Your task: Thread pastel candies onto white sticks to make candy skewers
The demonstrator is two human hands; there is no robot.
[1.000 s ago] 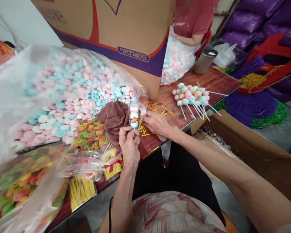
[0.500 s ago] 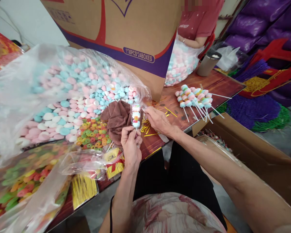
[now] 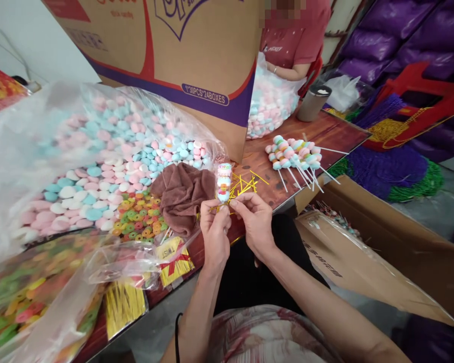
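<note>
My left hand (image 3: 216, 227) pinches the bottom of a wrapped candy skewer (image 3: 223, 182), which stands upright in a clear printed bag. Close beside it on the right, my right hand (image 3: 254, 219) has its thumb and forefinger pressed together near the bag's lower end; what they grip is too small to make out. Loose gold twist ties (image 3: 245, 185) lie on the table just behind my hands. A brown cloth (image 3: 181, 194) is bunched to the left of the bag. Unwrapped marshmallow skewers (image 3: 293, 154) with white sticks are piled to the right.
Marshmallows (image 3: 94, 191) and ring gummies (image 3: 139, 214) spread left, partly under clear plastic. Gold tie packs (image 3: 175, 259) lie at the table's front edge. A large carton (image 3: 212, 65) stands behind, an open box (image 3: 363, 262) at right. Another person (image 3: 295, 45) sits beyond, near a tumbler (image 3: 313, 103).
My right hand has moved from the twist ties back toward me, beside my left hand. The camera view has shifted, and the bagged skewer now appears farther right.
</note>
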